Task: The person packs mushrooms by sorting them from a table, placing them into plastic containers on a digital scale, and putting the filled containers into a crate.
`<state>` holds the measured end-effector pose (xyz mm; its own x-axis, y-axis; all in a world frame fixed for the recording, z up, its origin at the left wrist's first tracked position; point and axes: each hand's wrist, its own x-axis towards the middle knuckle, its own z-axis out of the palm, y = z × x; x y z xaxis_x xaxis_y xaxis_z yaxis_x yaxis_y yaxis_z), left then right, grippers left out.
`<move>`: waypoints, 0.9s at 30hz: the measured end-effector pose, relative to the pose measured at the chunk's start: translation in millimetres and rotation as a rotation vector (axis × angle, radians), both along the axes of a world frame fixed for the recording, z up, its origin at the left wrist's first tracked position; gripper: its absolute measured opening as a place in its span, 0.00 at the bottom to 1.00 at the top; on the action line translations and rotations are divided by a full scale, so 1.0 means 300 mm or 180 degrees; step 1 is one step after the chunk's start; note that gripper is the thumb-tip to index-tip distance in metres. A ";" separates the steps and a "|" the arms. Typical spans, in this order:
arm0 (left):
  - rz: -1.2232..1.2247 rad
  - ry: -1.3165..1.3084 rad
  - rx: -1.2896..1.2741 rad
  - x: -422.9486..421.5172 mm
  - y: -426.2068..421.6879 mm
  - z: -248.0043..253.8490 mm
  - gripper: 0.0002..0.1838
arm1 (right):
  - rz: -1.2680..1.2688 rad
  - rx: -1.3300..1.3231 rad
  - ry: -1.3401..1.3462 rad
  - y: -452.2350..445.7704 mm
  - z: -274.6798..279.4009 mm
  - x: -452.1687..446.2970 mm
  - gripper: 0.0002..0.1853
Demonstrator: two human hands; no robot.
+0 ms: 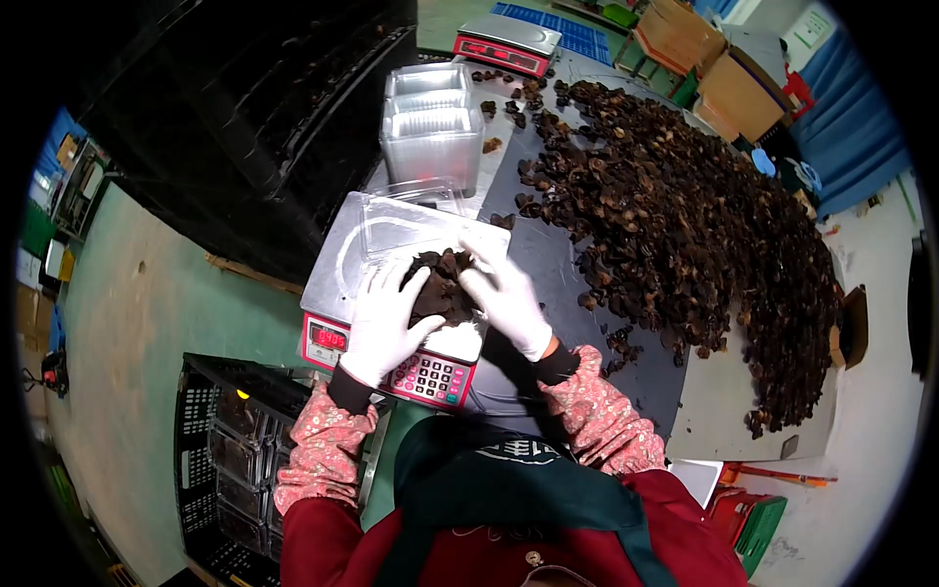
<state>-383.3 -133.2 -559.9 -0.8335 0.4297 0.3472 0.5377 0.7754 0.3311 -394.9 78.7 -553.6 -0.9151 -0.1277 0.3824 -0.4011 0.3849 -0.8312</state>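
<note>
A clear plastic box (411, 227) with its lid flipped up lies on the metal pan of a red-and-silver digital scale (328, 254). Dark brown, curled pieces that look like wood ear mushrooms (442, 298) are heaped in it. My left hand (380, 318), in a white glove, rests at the heap's left side with fingers spread. On the other side, my gloved right hand (509, 301) touches the heap, fingers apart and slightly blurred. Between the two hands the mushrooms are partly covered. Red digits glow on the scale's display (328, 337).
Stacked clear boxes (430, 132) stand beyond the scale. A large mushroom pile (675, 215) spreads over the table at right. Another scale (507, 44) sits at the back. Black crates (284, 108) tower at left; a black crate (201, 460) below holds filled boxes.
</note>
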 end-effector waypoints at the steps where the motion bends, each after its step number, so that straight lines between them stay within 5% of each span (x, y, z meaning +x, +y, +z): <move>1: 0.0013 -0.0032 0.0082 0.006 -0.003 0.016 0.40 | -0.0404 -0.0229 -0.0148 0.041 0.029 0.013 0.21; 6: 0.0101 0.0512 0.0493 0.078 -0.029 0.107 0.39 | -0.1166 -0.0654 -0.0549 0.470 -0.053 0.151 0.14; 12: -0.0576 0.0065 0.1884 0.268 0.186 0.027 0.20 | -0.3081 -0.0342 -0.1161 0.935 -0.253 0.515 0.13; 14: -0.0808 -0.0507 0.1862 0.323 0.332 -0.061 0.16 | -0.3079 -0.0212 -0.1287 0.951 -0.264 0.570 0.13; 18: -0.1045 -0.1030 0.1393 0.367 0.550 -0.211 0.11 | -0.2415 0.1220 -0.0236 0.857 -0.278 0.544 0.12; 22: -0.0923 -0.1054 0.1122 0.362 0.672 -0.262 0.10 | -0.2462 0.2410 -0.0603 0.778 -0.298 0.445 0.20; 27: -0.0947 -0.1042 0.0943 0.373 0.843 -0.329 0.12 | -0.2201 0.1977 -0.0827 0.825 -0.345 0.389 0.05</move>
